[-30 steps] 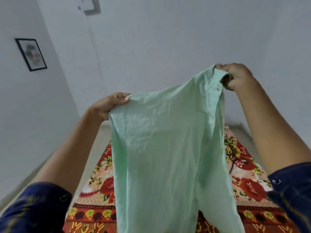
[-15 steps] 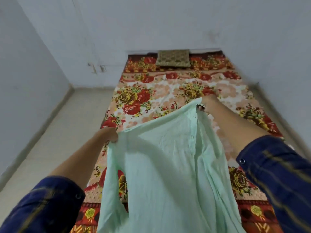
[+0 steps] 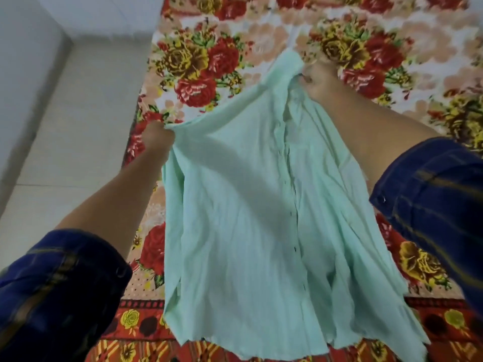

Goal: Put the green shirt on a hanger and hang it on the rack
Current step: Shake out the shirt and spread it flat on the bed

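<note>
The green shirt (image 3: 248,218) is a pale mint button-up, spread out between my hands low over the bed, its hem nearest me. My left hand (image 3: 156,138) grips its far left corner in a fist. My right hand (image 3: 320,81) grips the far right part, by the button edge, fingers curled into the cloth. The row of buttons runs down the shirt's middle right. No hanger or rack is in view.
A bed with a red, yellow and white floral sheet (image 3: 214,61) fills the middle and right. Pale tiled floor (image 3: 78,126) lies to the left, with a white wall (image 3: 21,61) at the far left. Both my forearms wear rolled dark blue sleeves.
The shirt has come down from held high against the wall to low over the bed. My view has tilted downward, and both hands have kept their grip.
</note>
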